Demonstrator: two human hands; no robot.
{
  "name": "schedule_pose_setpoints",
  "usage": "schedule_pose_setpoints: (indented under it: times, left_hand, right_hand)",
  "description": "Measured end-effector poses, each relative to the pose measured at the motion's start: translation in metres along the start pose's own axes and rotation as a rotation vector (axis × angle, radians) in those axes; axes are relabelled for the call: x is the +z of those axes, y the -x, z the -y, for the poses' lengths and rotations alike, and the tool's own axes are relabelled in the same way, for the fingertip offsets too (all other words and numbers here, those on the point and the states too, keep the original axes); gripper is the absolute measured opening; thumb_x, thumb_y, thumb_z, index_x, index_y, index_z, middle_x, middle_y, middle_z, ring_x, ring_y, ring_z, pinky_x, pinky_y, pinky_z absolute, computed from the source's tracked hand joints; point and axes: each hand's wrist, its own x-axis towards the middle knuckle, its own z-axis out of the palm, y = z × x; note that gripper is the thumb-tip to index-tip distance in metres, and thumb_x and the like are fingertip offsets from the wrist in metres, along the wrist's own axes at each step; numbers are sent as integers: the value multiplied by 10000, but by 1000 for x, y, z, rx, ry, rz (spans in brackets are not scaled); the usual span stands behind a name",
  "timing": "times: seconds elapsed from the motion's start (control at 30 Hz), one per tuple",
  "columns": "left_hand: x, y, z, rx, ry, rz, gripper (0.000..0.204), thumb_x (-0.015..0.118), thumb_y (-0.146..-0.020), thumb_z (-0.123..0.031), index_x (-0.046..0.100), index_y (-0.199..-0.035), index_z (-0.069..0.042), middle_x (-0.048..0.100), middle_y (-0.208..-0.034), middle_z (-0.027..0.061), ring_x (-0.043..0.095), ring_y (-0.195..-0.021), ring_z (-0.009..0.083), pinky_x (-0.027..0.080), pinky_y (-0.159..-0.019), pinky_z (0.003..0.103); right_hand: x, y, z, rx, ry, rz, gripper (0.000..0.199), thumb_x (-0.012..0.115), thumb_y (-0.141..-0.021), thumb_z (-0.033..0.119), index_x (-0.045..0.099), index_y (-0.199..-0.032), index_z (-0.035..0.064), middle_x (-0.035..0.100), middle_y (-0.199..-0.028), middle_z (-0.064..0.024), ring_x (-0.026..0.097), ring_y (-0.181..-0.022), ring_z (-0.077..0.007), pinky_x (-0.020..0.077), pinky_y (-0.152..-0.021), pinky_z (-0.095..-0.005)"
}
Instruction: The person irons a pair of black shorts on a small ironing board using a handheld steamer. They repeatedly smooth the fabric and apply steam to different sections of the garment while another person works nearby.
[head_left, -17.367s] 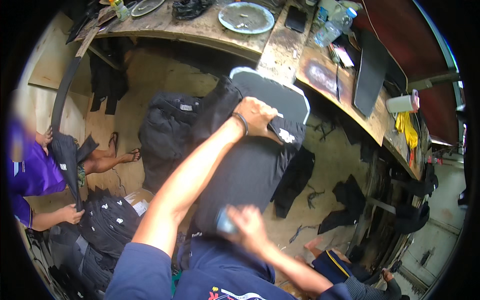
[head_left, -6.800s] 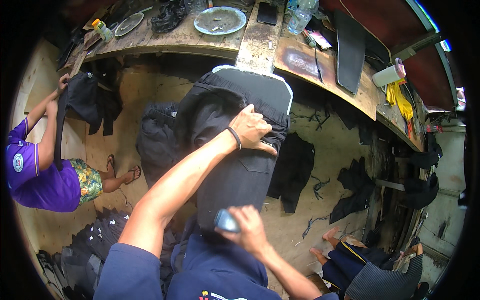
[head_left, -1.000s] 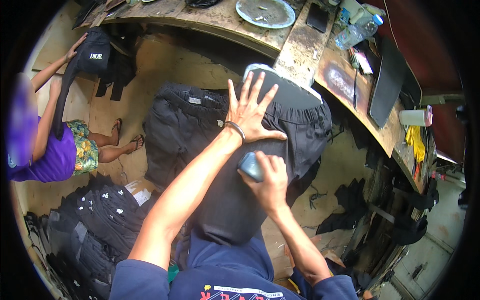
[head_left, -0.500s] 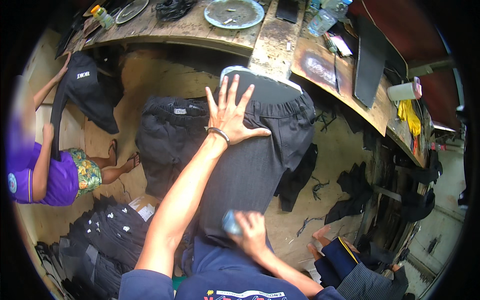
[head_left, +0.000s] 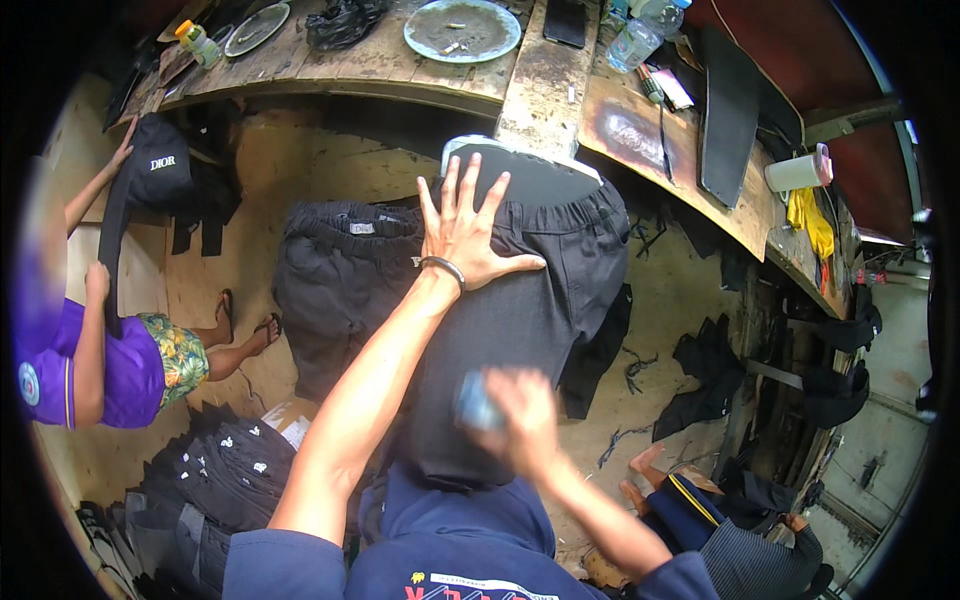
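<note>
My left hand (head_left: pixel 462 225) lies flat with fingers spread on black elastic-waist trousers (head_left: pixel 500 330). The trousers are pulled over a rounded dark board (head_left: pixel 540 180) whose far end sticks out of the waistband. Closed around a small bluish thing, my right hand (head_left: pixel 528 415) is over the trouser leg near my body. Motion blurs this bluish thing (head_left: pixel 478 400), and its kind cannot be made out. Left of the board hangs another black trouser part (head_left: pixel 340 290) with a gathered waistband and a small label.
A wooden table (head_left: pixel 340 85) stands ahead, bearing a round plate (head_left: pixel 462 30), a phone (head_left: pixel 566 22) and plastic bottles (head_left: pixel 640 40). At left, a person in purple (head_left: pixel 110 360) holds a black garment (head_left: pixel 160 175). Dark garments (head_left: pixel 215 465) are piled at lower left; another person (head_left: pixel 740 540) is at lower right.
My right hand has moved up along the trouser leg, away from my body, with the bluish thing. My left hand stays spread in place. The other person's black garment has shifted.
</note>
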Motion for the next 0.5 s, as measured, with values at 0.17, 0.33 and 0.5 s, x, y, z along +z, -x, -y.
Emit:
schedule_pose_setpoints:
  times: [0.17, 0.33, 0.5]
  left_hand:
    - [-1, -1, 2, -1, 24, -13, 1366, 727, -631, -988, 418, -1701, -199, 195, -1813, 221, 102, -1691, 440, 6, -1284, 789]
    - [-1, -1, 4, -12, 58, 67, 1369, 714, -630, -1002, 425, -1700, -198, 190, -1815, 214, 88, -1693, 436, -4, -1284, 789]
    - [9, 2, 4, 22, 34, -45, 1376, 691, -634, -1019, 419, -1703, -196, 185, -1820, 209, 77, -1695, 430, -1, -1303, 759]
  right_hand:
    - [13, -20, 7, 43, 90, 7, 710, 997, -662, 225, 692, -1285, 76, 644, -1066, -135, 619, -1021, -352, 515, -902, -487]
    - [1, -20, 28, -13, -89, 409, 822, 995, -589, 255, 688, -1334, 93, 633, -1056, -127, 614, -976, -338, 497, -853, -470]
    - [32, -31, 21, 14, 146, -56, 710, 1011, -615, 233, 698, -1230, 63, 626, -1025, -124, 602, -933, -323, 491, -824, -450]
